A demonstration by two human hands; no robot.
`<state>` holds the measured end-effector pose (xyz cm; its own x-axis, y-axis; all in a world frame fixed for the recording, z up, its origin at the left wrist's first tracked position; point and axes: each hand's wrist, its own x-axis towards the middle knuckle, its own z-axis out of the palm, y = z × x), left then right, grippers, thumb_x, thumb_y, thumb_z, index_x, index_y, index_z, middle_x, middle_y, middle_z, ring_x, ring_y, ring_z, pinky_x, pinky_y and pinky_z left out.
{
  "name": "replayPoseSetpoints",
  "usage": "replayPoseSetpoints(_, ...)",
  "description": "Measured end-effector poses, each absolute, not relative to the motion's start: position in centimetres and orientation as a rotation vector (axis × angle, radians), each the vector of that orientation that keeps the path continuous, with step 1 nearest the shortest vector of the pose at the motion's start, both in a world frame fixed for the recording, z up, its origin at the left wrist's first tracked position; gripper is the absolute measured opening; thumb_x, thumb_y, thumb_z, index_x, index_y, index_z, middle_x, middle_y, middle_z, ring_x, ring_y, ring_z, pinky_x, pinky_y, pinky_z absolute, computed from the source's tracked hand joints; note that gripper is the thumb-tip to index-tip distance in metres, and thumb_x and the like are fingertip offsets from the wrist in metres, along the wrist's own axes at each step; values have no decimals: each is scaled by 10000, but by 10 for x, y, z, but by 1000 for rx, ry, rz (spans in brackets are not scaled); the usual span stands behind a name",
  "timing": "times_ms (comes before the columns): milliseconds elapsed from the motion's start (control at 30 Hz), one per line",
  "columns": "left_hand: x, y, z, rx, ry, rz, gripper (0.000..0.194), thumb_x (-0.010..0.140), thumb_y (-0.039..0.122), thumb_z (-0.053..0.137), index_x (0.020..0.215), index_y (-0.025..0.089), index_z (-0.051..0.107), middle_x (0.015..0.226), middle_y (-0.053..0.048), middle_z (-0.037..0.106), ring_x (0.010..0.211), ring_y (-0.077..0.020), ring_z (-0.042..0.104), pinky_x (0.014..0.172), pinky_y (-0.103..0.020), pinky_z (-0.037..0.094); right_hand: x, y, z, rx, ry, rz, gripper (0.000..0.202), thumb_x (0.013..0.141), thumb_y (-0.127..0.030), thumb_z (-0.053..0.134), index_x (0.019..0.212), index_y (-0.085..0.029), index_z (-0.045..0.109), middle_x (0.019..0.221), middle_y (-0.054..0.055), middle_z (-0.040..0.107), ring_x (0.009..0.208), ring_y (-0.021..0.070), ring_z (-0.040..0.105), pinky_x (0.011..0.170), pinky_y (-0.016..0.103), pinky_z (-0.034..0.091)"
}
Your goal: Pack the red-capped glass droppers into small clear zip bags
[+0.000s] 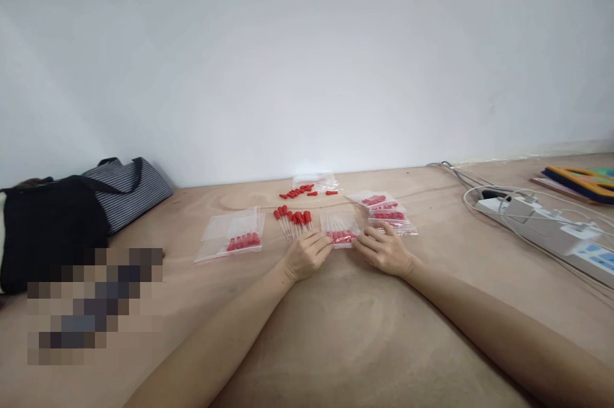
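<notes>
The wooden table stretches before me. On it, the left hand and right hand pinch a clear bag at its near corners, fingers together on the plastic. It lies between them, red-topped droppers inside. Loose droppers sit just beyond the left hand; small red caps lie farther off.
</notes>
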<state>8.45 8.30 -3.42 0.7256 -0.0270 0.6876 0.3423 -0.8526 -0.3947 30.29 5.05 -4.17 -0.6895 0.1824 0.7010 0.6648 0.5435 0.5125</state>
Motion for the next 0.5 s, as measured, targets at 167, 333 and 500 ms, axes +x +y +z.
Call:
replayPoseSetpoints(167,84,83,-33,-2432,-285,-1011,161,859,107,450,788,124,593,805,-56,668,719,-145,611,692,-293,504,299,52,-44,-667,-2200,-1047,137,805,-88,474,744,-144,583,590,-2,546,637,117,448,731,322,300)
replayPoseSetpoints(333,82,85,-33,-2452,-366,-1044,206,874,104,419,782,133,601,785,-53,662,704,-148,610,671,-284,506,302,51,-44,-769,-2188,-1009,163,818,-101,452,742,-160,584,605,5,561,634,116,447,735,319,293)
replayPoseSetpoints(500,82,85,-35,-2485,-423,-1057,239,871,110,404,724,127,593,724,-60,642,646,-152,595,619,-284,501,301,50,-42,-818,-2165,-1003,205,813,-101,455,649,-163,560,554,-9,538,605,102,437,730,306,288)
